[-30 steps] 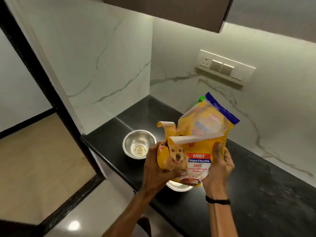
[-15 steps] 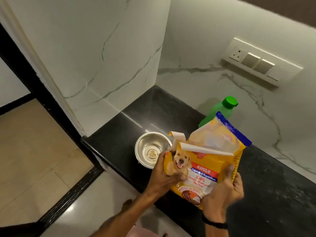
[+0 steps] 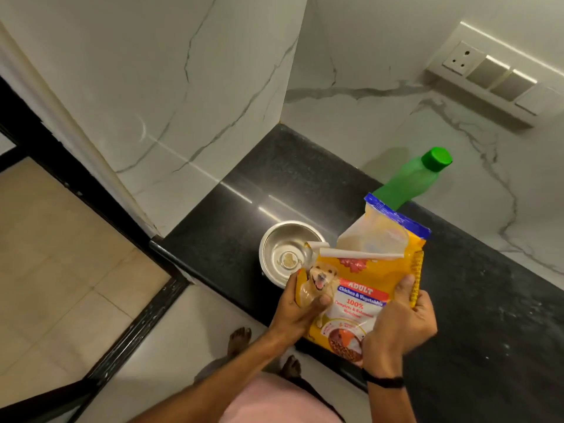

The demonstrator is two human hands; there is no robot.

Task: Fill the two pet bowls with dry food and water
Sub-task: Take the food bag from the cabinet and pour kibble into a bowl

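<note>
Head view: steel bowl point(image 3: 287, 251) on black counter point(image 3: 488, 300), marble walls point(image 3: 213, 87).

Black counter point(image 3: 305, 178): steel bowl point(image 3: 285, 254), green bottle point(image 3: 409, 184)

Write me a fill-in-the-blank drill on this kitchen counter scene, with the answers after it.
1. The left hand and right hand grip a yellow plastic dog-food bag whose red band reads ____.
2. The round steel bowl stands to the ____ of the bag.
3. The translucent green plastic bottle has a ____ cap.
4. The thin black wristband circles the ____ wrist.
Missing words: ADULT; left; green; right.
</note>
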